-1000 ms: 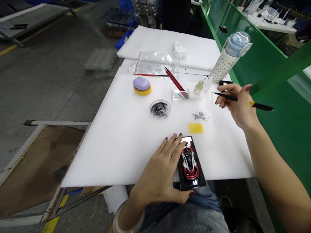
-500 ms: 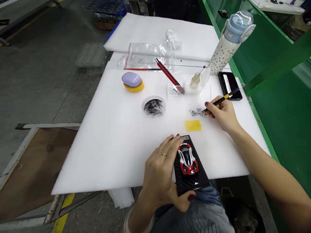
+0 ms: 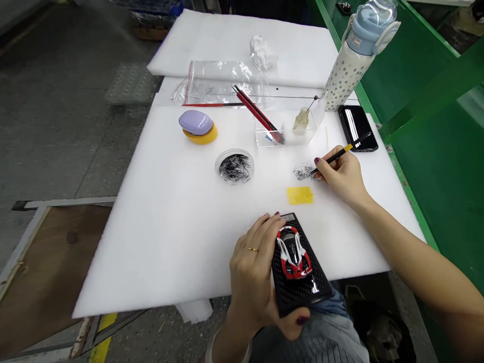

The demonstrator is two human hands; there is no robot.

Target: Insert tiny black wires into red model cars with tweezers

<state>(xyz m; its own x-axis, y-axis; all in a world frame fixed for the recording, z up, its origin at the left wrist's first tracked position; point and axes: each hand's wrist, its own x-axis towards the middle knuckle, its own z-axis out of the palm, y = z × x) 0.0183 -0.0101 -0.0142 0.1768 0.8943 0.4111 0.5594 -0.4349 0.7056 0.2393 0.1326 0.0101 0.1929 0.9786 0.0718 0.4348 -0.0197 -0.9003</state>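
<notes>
My left hand (image 3: 257,267) grips the left side of a black textured display base (image 3: 317,282), tilted at the table's front edge. On that base sits a red, white and black model car (image 3: 294,254). In my right hand (image 3: 342,174) is a pair of black tweezers (image 3: 335,156) with a yellow band, held like a pen. The tweezers' tips touch a loose scatter of short black fibres (image 3: 302,171) on the white surface. A yellow piece of tape (image 3: 300,195) lies just below the fibres. Further left, a round clear dish (image 3: 217,169) holds many more black fibres.
Behind are a clear tray (image 3: 272,141) with a red-handled tool (image 3: 259,113) and a small glass bottle (image 3: 301,120), and a plastic bag (image 3: 219,80). A purple and yellow oval object (image 3: 196,123) stands left. A phone (image 3: 357,128) and a dotted water bottle (image 3: 348,70) stand right.
The view has shifted slightly. My left hand and the display base sit a little lower and further right in view. The tweezers' tips stay at the fibres.
</notes>
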